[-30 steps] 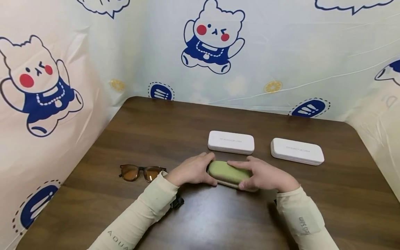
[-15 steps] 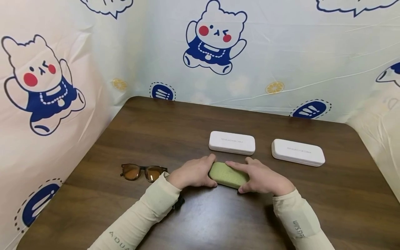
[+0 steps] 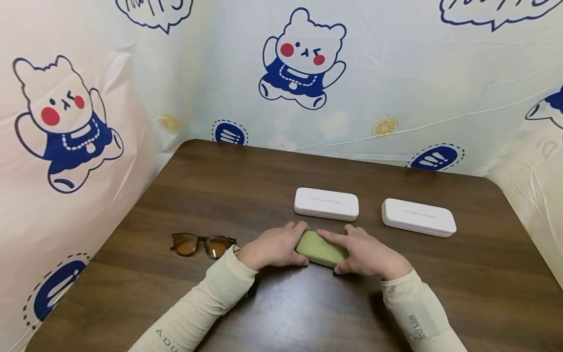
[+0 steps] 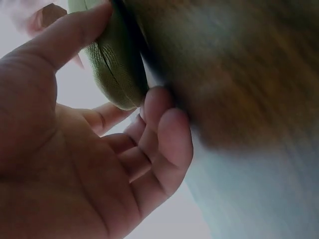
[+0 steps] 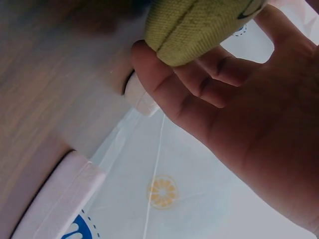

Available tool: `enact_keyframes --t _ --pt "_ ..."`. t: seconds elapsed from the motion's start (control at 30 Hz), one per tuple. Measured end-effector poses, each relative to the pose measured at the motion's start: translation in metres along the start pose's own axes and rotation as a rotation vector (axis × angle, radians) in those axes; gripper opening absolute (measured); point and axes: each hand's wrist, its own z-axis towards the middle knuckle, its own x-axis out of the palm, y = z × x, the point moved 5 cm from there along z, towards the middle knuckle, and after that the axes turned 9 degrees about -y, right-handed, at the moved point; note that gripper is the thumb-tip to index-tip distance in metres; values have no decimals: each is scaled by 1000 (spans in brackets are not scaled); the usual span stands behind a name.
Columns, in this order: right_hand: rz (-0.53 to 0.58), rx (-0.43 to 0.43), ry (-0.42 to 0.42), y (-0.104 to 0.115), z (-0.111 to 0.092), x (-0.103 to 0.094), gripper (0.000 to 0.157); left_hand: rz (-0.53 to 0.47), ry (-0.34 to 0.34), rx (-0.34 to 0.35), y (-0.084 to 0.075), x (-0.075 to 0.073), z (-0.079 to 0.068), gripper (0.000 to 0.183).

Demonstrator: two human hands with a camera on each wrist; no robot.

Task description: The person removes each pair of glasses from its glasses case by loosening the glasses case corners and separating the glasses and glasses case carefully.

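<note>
A closed green fabric glasses case (image 3: 322,248) lies on the wooden table, with a hand at each end. My left hand (image 3: 278,246) grips its left end, thumb on the near side and fingers on the far side. From the right, my right hand (image 3: 365,252) holds the other end, its index finger along the top and thumb at the near edge. In the left wrist view a dark seam runs round the rounded end of the case (image 4: 112,64). Curled fingertips sit beneath the case (image 5: 194,30) in the right wrist view.
Brown-tinted sunglasses (image 3: 202,244) lie beside the left forearm. Behind the hands are two white cases, one in the middle (image 3: 326,203) and one farther right (image 3: 419,217). A printed curtain (image 3: 352,88) hangs around the table (image 3: 228,171).
A second ago the green case looked taller, with a pale lower edge showing in front; now its flat top faces up. The right hand has shifted slightly left.
</note>
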Motion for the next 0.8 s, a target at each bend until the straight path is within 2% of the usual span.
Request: enact_keyframes --t 0.13,0.37,0.6,0.8 --pt "-20 25 4 5 0 2 88 28 4 3 4 -3 0 61" --pt "-55 50 6 16 0 7 93 52 73 -5 11 -14 -4 59" --pt "-17 -4 -44 22 6 11 89 26 109 -7 20 -27 -7 52" --pt "-27 -97 -163 35 11 8 85 -32 107 -26 33 -49 -14 54"
